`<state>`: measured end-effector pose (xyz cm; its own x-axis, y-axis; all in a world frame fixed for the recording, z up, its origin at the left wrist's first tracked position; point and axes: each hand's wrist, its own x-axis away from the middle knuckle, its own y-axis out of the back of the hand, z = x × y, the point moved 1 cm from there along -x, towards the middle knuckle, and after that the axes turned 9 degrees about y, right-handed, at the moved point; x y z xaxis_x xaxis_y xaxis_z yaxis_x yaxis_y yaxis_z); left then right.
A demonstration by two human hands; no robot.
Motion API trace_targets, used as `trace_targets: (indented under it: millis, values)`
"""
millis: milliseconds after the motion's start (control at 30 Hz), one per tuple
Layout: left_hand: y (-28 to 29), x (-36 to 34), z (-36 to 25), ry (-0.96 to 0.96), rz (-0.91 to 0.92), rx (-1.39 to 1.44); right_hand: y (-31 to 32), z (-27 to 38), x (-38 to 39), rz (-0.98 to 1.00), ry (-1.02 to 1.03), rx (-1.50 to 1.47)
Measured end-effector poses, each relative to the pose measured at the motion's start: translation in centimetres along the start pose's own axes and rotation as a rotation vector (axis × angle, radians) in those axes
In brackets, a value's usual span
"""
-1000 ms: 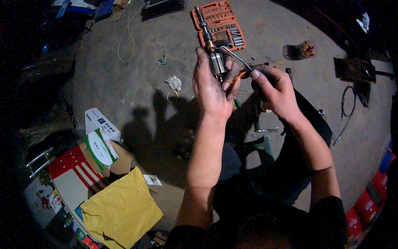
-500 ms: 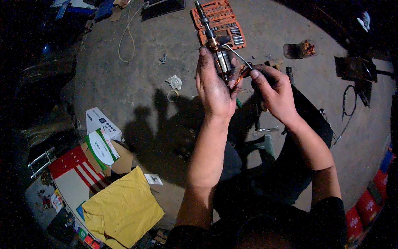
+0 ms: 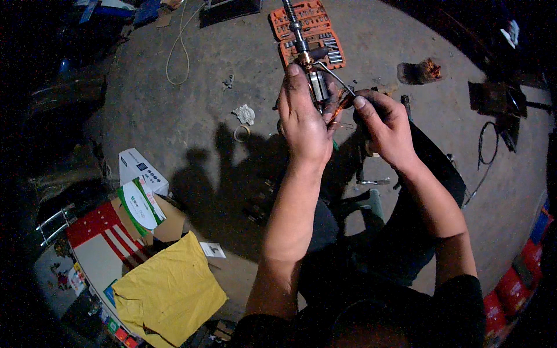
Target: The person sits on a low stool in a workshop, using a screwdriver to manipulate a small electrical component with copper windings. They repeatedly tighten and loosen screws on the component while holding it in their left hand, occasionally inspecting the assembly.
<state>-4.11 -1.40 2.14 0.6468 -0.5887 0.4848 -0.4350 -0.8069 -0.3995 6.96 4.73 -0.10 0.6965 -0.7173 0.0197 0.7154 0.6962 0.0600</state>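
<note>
A: Where to find the shaft-like rotor (image 3: pixel 304 55)?
B: In the left hand (image 3: pixel 304 116), top centre of view, held up above the floor (image 3: pixel 145 110). Clasped round the lower part, thumb along the left side

A: Long axis?
B: Running away from the body, a bit slanted: thin ridged end up and to the left, bright cylindrical core lower and to the right, against the palm side

A: And the right hand (image 3: pixel 386 119)?
B: Just right of the core, slightly lower, apart from the rotor. Pinching a thin bent rod (image 3: pixel 340 80) between thumb and forefinger. Angled up-left across the gap, hooked end at the copper-coloured collar above the core. Can't tell if touching or only overlapping

A: Nearer of the hands?
B: Left, by direct hold; right reaching only via the rod, from the side, across the long axis

A: Anything between?
B: Loose copper wires (image 3: pixel 341 109), by the left fingers. Too small to tell where fixed

A: Farther out?
B: Unfolded orange socket case (image 3: pixel 314 33) on the floor, partly behind the rotor. Left: tape ring (image 3: pixel 235 134), crumpled white piece (image 3: pixel 244 114). Lower left: yellow cloth (image 3: pixel 174 290), white box (image 3: pixel 139 171). Right: copper-coloured heap (image 3: pixel 430 71), well apart
</note>
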Motion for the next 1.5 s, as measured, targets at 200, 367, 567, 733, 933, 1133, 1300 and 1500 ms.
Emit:
trace_targets:
  millis: [200, 367, 567, 733, 933, 1133, 1300, 1500]
  values:
    - [0.7, -0.7, 0.7, 0.035, -0.009, -0.038, -0.2, -0.1, 0.2, -0.051, 0.148, 0.191]
    - [0.9, -0.3, 0.5, 0.113, -0.058, -0.072, -0.1, -0.2, 0.5, -0.027, 0.126, 0.225]
    - [1.0, 0.4, -0.2, 0.192, -0.115, -0.117, 0.1, 0.1, 0.3, 0.041, -0.060, 0.099]
    - [1.2, 0.2, -0.2, 0.162, -0.075, -0.150, 0.1, 0.4, 0.2, 0.092, -0.188, -0.025]
    - [1.3, -0.4, 0.1, 0.093, -0.089, -0.160, 0.3, 0.5, -0.4, 0.156, -0.309, -0.093]
    - [0.8, -0.7, 1.1, -0.030, -0.130, -0.181, -1.2, -0.2, 0.7, -0.079, 0.137, 0.200]
    - [0.9, -0.3, 0.7, 0.124, -0.097, -0.098, -1.0, -0.5, 0.5, -0.066, 0.200, 0.299]
    - [0.7, 0.3, 0.8, 0.264, 0.072, -0.107, 0.2, -0.3, -0.1, 0.084, -0.121, -0.041]
